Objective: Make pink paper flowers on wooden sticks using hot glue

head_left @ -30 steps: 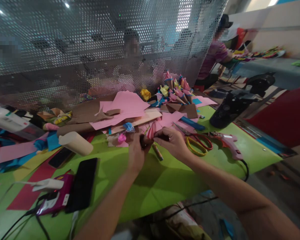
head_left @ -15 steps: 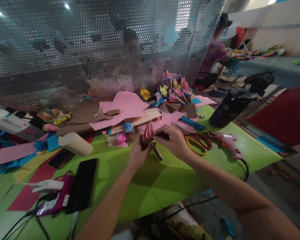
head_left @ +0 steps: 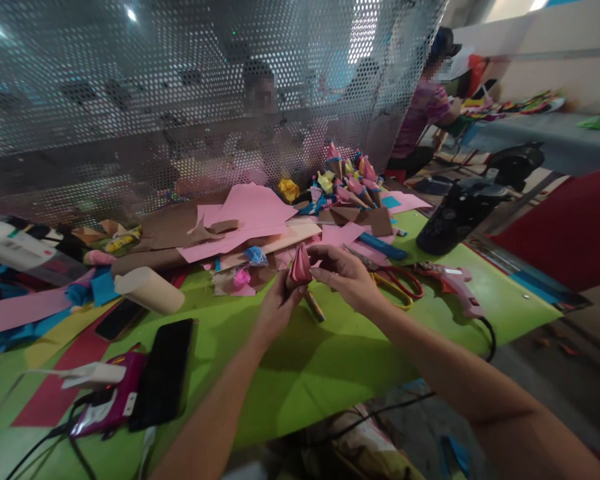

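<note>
Above the green table, my left hand (head_left: 279,300) is closed around the lower part of a paper ice cream cone (head_left: 300,268) with a pleated pink top that narrows to a point. Its brown base is mostly covered by my fingers. My right hand (head_left: 347,275) pinches the right side of the pink top with bent fingers and thumb. A small stick-like tube (head_left: 314,308) lies on the table just under the hands. Scissors (head_left: 397,288) with yellow and red handles lie right of my right hand, beside a pink glue gun (head_left: 453,285).
Pink paper sheets (head_left: 253,212) and brown card lie behind my hands, with several finished paper cones (head_left: 357,180) at the back. A black bottle (head_left: 453,217) stands right. Phones (head_left: 164,373), a paper roll (head_left: 149,290) and cables lie left. A perforated metal screen (head_left: 180,100) borders the table.
The pink top has tilted and turned towards my right hand, showing more of its pleats. The fingers of my right hand have lifted and opened slightly around it.
</note>
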A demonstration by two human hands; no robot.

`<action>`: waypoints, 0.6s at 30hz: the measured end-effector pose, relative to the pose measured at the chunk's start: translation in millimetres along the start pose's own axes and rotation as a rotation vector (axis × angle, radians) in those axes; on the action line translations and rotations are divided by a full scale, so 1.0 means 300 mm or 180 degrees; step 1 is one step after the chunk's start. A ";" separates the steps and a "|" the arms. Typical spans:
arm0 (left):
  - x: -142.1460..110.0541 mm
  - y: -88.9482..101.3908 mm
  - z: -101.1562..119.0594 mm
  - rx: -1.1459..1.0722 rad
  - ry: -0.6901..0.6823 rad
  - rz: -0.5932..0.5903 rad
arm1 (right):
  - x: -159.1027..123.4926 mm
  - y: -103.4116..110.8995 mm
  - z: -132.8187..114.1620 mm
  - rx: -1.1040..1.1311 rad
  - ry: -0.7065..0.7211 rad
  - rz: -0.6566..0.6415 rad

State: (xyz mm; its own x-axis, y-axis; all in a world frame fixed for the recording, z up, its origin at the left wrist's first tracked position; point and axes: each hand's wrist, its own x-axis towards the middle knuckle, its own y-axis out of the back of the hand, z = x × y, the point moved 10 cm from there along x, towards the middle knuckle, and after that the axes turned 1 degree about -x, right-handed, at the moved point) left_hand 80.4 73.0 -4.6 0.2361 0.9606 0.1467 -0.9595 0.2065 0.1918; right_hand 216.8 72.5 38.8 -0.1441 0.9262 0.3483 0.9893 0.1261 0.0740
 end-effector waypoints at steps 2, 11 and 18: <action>0.003 -0.002 -0.010 0.0023 -0.0008 -0.0031 | 0.002 -0.008 0.012 0.0149 -0.0071 -0.0055; -0.001 -0.029 -0.021 -0.0573 0.0122 -0.0201 | 0.002 -0.014 0.019 0.0195 -0.0392 -0.0233; 0.008 -0.024 -0.031 -0.0739 0.0148 -0.0143 | 0.012 -0.016 0.009 0.0058 -0.0172 -0.0227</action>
State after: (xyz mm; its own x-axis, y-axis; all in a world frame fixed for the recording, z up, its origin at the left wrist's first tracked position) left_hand 86.5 75.5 -14.8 0.2772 0.9559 0.0971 -0.9591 0.2814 -0.0320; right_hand 211.6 76.3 37.1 -0.2133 0.9324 0.2919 0.9769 0.1986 0.0796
